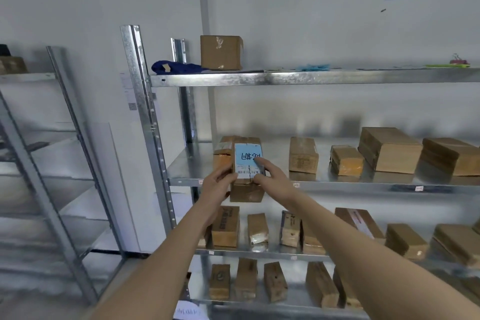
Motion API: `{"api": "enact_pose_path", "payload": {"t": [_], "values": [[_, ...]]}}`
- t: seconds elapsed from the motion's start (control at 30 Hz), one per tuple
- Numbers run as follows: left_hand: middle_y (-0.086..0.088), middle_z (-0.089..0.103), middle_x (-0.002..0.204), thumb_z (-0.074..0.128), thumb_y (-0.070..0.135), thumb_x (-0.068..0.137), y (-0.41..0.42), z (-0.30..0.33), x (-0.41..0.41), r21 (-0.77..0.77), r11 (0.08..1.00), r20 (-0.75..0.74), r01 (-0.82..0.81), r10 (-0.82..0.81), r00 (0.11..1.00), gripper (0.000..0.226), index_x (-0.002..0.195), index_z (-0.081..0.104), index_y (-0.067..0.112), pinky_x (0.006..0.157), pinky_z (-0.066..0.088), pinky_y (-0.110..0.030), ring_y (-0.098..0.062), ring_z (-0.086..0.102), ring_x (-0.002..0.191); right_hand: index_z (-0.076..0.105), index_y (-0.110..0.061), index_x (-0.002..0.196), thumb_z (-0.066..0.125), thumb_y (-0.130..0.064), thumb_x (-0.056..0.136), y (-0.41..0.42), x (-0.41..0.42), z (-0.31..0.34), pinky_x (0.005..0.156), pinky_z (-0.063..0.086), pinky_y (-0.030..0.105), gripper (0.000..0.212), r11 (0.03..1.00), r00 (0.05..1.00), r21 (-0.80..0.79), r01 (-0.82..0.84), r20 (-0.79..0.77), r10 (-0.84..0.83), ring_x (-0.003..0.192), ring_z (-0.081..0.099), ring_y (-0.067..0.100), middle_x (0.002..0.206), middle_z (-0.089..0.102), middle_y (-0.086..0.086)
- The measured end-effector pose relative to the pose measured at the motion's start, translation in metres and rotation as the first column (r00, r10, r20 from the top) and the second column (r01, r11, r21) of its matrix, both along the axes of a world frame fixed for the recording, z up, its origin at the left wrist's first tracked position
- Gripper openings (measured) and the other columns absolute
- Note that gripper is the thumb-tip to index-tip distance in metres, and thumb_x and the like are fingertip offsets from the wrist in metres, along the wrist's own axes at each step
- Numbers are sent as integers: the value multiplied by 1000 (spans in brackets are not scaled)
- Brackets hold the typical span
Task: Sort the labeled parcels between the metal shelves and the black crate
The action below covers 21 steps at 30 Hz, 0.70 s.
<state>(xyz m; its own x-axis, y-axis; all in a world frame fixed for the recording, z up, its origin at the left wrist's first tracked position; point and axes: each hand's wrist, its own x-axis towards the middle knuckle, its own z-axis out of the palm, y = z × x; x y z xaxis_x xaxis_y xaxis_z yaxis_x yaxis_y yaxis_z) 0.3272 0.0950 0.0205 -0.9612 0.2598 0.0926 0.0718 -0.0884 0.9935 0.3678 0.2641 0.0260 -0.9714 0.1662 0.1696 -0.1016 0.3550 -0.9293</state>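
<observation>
The left hand (217,180) holds the left side of a brown parcel (246,189), its fingers curled round the edge. The right hand (270,176) is on the right side, thumb low by the barcode and one straight finger touching the blue label (248,157) on top. So both make one grip on the parcel, held in the air at the front edge of the middle shelf (337,184) of the metal shelves (140,101).

The parcel looks like stiff cardboard with tape, so it should not bend or squash. I think it is fairly light, since the hands hold it far out. The tape may be a bit slippery, so the two long sides are the best place to hold.

Counting now: one parcel in the hands. Five more parcels sit on the middle shelf, one just behind the held one. One brown box (220,52) stands on the top shelf beside a blue cloth (174,67). The shelf below has about seven parcels, and the lowest about five, but some are cut off. The black crate is not in view.
</observation>
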Motion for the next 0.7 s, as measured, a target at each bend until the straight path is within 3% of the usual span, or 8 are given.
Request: {"api": "enact_pose_path", "payload": {"t": [0.1, 0.17, 0.3, 0.43, 0.57, 0.7], "values": [[7, 72, 114, 68, 14, 92, -34, -13, 1, -18, 999, 11, -35, 35, 999, 34, 121, 67, 32, 94, 56, -45, -16, 64, 111, 34, -24, 157, 60, -20, 101, -34, 1, -11, 85, 61, 27, 62, 999, 999, 34, -38, 24, 37, 117, 60, 17, 143, 48, -2], [7, 72, 115, 69, 12, 91, -64, -19, 4, -1, 1000, 25, -31, 31, 999, 38, 125, 66, 27, 86, 60, -40, -17, 66, 109, 34, -25, 157, 66, -23, 99, -60, -1, -16, 93, 60, 37, 66, 995, 998, 80, -52, 25, 50, 122, 60, 20, 147, 50, 0], [8, 71, 115, 72, 16, 90, -134, -26, 6, -5, 998, 33, -69, 69, 997, 37, 124, 66, 29, 63, 57, -20, -8, 65, 102, 34, -28, 156, 73, -29, 95, -126, -8, -23, 85, 60, 28, 72, 987, 995, 134, -89, 47, 83, 120, 61, 18, 146, 50, -2], [9, 68, 119, 71, 17, 91, -211, -36, 4, 0, 995, 66, -99, 98, 993, 38, 127, 65, 27, 83, 58, -30, -8, 63, 107, 33, -30, 155, 80, -32, 89, -200, -16, -31, 73, 60, 18, 81, 969, 988, 197, -151, 56, 143, 116, 60, 14, 136, 51, -7], [15, 68, 116, 68, 15, 93, -278, -51, 0, -13, 994, 74, -109, 110, 991, 33, 124, 67, 26, 77, 54, -25, -4, 62, 105, 37, -31, 152, 89, -34, 78, -265, -28, -51, 89, 62, 40, 91, 970, 987, 185, -158, 59, 149, 120, 62, 20, 137, 53, 0], [12, 69, 119, 70, 18, 92, -325, -73, -9, -53, 990, 101, -128, 133, 986, 32, 123, 68, 27, 87, 53, -34, -9, 60, 113, 36, -29, 154, 90, -28, 75, -315, -37, -77, 92, 61, 40, 96, 975, 984, 154, -163, 97, 149, 116, 60, 15, 126, 50, -14]]}}
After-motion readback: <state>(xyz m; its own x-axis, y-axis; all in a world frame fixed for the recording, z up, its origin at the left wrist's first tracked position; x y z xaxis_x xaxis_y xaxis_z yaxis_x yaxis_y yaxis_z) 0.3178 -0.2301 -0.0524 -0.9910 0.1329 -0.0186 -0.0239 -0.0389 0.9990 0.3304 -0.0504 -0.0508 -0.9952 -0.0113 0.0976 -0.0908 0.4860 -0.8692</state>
